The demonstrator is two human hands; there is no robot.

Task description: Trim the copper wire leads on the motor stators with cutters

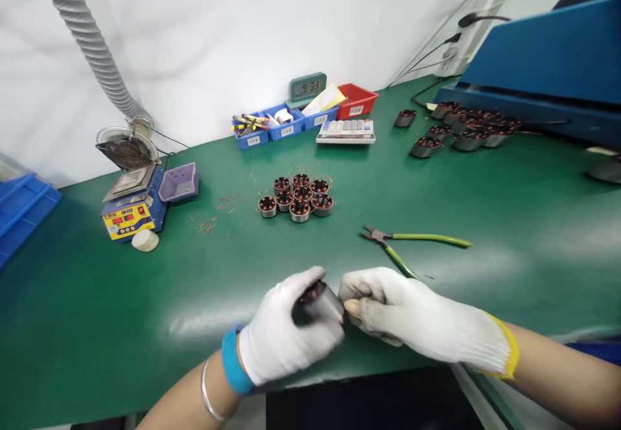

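My left hand, in a white glove, is wrapped round a motor stator, a tilted grey metal ring with copper windings showing at its upper left end. Close against the stator's right end is my right hand, gloved too, with a bare thumb tip. Its thumb and fingers are pinched together; whatever lies between them is too small to make out. Beyond the right hand lie cutting pliers with green handles, their jaws apart. Several similar stators stand in a cluster on the green bench.
Copper wire scraps lie near a blue and yellow solder pot and a purple tray. Blue bins, a red bin, a clock and a calculator line the back. More stators stand at right.
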